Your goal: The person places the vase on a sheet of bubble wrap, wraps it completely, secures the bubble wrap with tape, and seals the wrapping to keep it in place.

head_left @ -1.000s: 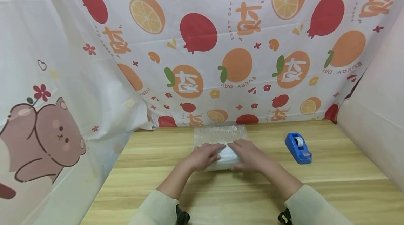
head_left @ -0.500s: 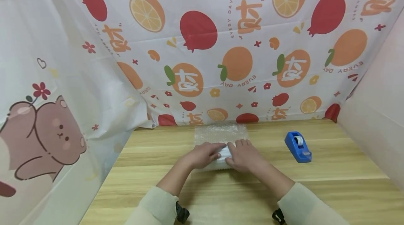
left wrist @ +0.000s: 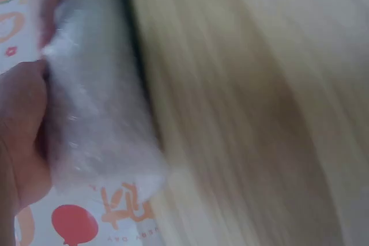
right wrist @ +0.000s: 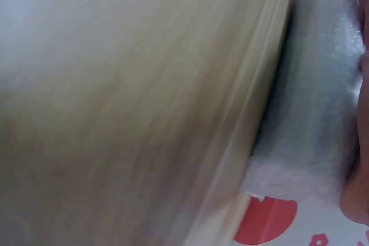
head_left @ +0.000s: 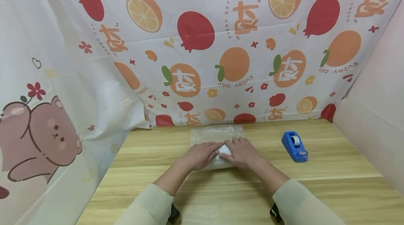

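A roll of bubble wrap (head_left: pixel 225 151) lies crosswise on the wooden table, with a white patch showing between the hands. Its flat sheet (head_left: pixel 217 133) stretches out behind toward the back curtain. My left hand (head_left: pixel 201 155) holds the left part of the roll, fingers bent over the top and thumb toward the middle. On the right part, my right hand (head_left: pixel 242 153) grips with fingers over the far side and thumb on the near side. In the left wrist view the roll (left wrist: pixel 98 96) looks thick and shiny; whatever is inside is hidden.
A blue tape dispenser (head_left: pixel 295 146) with a tape roll stands on the table (head_left: pixel 334 169) to the right. A fruit-print curtain (head_left: pixel 202 77) hangs at the back, and pale sheets border both sides.
The right hand has shifted inward and settled on the roll, its thumb coming nearer the left hand. The left hand's fingers have closed together. The head view has shifted slightly.
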The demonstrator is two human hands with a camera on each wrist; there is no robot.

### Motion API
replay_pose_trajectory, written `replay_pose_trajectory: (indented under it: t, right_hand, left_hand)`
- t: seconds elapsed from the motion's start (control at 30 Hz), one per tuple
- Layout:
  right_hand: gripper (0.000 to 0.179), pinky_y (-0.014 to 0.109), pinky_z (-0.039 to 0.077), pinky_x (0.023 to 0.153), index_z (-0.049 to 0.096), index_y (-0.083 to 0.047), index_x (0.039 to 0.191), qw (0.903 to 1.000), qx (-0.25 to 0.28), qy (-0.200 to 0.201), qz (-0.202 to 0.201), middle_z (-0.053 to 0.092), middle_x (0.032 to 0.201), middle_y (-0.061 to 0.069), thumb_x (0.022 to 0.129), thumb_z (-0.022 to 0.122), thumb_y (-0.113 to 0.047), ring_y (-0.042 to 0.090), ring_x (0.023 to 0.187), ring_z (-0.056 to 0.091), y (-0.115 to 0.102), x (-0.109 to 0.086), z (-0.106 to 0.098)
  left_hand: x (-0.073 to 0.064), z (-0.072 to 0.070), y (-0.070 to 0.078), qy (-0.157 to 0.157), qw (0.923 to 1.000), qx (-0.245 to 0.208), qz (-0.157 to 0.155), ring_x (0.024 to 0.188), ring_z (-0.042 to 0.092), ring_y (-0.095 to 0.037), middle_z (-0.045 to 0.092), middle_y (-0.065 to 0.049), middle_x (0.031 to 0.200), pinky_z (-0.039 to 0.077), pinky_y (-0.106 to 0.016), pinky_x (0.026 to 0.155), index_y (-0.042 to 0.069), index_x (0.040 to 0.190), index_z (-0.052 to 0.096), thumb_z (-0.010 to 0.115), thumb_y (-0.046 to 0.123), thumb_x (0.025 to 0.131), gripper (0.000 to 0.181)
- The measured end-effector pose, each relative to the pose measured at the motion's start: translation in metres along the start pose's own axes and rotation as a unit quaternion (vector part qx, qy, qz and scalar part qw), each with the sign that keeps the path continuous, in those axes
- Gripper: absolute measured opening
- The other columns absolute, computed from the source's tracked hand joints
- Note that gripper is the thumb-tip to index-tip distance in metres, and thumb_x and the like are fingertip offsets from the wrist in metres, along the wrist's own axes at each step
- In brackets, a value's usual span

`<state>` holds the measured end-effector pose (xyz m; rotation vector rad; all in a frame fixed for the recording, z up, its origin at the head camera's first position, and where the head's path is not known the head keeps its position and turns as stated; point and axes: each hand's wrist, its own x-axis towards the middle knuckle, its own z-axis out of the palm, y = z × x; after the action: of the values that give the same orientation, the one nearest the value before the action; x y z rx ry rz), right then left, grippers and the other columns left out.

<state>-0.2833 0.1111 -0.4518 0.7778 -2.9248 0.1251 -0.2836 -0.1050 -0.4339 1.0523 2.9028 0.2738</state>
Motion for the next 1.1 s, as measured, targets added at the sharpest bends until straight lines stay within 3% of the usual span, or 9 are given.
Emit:
replay_pose_trajectory:
  t: [0.17, 0.4, 0.7, 0.8, 0.9, 0.97, 1.1]
  right_hand:
    - [0.075, 0.051, 0.043, 0.1, 0.054, -0.015, 0.135, 0.9999, 0.012, 0.008, -0.007, 0.06, 0.127, 0.011, 0.094, 0.031, -0.073, 0.031, 0.119, 0.056, 0.001, 0.001, 0.001]
    - [0.066, 0.048, 0.049, 0.091, 0.056, -0.014, 0.126, 0.9995, 0.017, 0.024, -0.014, 0.062, 0.121, 0.009, 0.096, 0.035, -0.069, 0.028, 0.112, 0.059, 0.002, 0.001, 0.001]
    - [0.059, 0.044, 0.05, 0.082, 0.057, -0.016, 0.121, 0.9995, 0.018, 0.024, -0.014, 0.064, 0.116, 0.007, 0.097, 0.037, -0.066, 0.025, 0.104, 0.061, 0.004, 0.0, 0.001]
    - [0.062, 0.046, 0.05, 0.085, 0.057, -0.017, 0.124, 0.9996, 0.019, 0.017, -0.008, 0.063, 0.121, 0.007, 0.096, 0.034, -0.068, 0.025, 0.108, 0.06, 0.004, -0.001, 0.001]
    - [0.063, 0.047, 0.05, 0.086, 0.057, -0.018, 0.124, 0.9996, 0.019, 0.019, -0.005, 0.063, 0.121, 0.007, 0.096, 0.033, -0.069, 0.026, 0.108, 0.06, 0.004, -0.002, 0.001]
    - [0.061, 0.046, 0.05, 0.084, 0.058, -0.018, 0.122, 0.9996, 0.02, 0.02, -0.005, 0.064, 0.118, 0.006, 0.097, 0.033, -0.068, 0.026, 0.106, 0.06, 0.005, -0.002, 0.001]
    - [0.058, 0.046, 0.051, 0.083, 0.058, -0.018, 0.12, 0.9997, 0.023, 0.011, -0.004, 0.064, 0.117, 0.006, 0.098, 0.032, -0.066, 0.025, 0.105, 0.06, 0.004, -0.003, 0.0]
  left_hand:
    - [-0.002, 0.008, -0.01, 0.036, 0.9984, 0.04, 0.019, 0.119, 0.062, -0.022, 0.065, -0.003, 0.129, 0.049, -0.044, 0.098, 0.027, 0.15, 0.042, 0.033, 0.043, 0.107, 0.047]
    - [0.002, 0.007, -0.016, 0.09, 0.9944, 0.051, 0.024, 0.11, 0.067, -0.021, 0.07, 0.0, 0.123, 0.053, -0.042, 0.09, 0.022, 0.135, 0.061, 0.037, 0.041, 0.106, 0.042]
    - [0.003, 0.004, -0.012, 0.076, 0.997, -0.005, -0.012, 0.102, 0.069, -0.018, 0.073, 0.006, 0.108, 0.053, -0.04, 0.088, 0.024, 0.114, 0.07, 0.041, 0.041, 0.105, 0.035]
    - [0.001, 0.002, -0.002, 0.105, 0.9939, 0.033, 0.004, 0.101, 0.069, -0.018, 0.072, 0.005, 0.107, 0.054, -0.041, 0.083, 0.02, 0.112, 0.068, 0.049, 0.036, 0.103, 0.027]
    - [-0.001, -0.001, 0.01, 0.137, 0.9858, 0.093, 0.029, 0.102, 0.068, -0.02, 0.071, 0.0, 0.111, 0.055, -0.042, 0.081, 0.016, 0.113, 0.067, 0.05, 0.031, 0.103, 0.025]
    - [-0.004, -0.001, 0.018, 0.119, 0.9863, 0.11, 0.031, 0.11, 0.065, -0.023, 0.068, -0.003, 0.12, 0.054, -0.045, 0.085, 0.013, 0.12, 0.064, 0.046, 0.029, 0.103, 0.029]
    - [-0.008, 0.004, 0.026, 0.029, 0.9949, 0.097, 0.0, 0.13, 0.052, -0.026, 0.053, -0.006, 0.144, 0.046, -0.05, 0.1, 0.011, 0.143, 0.048, 0.044, 0.038, 0.096, 0.054]
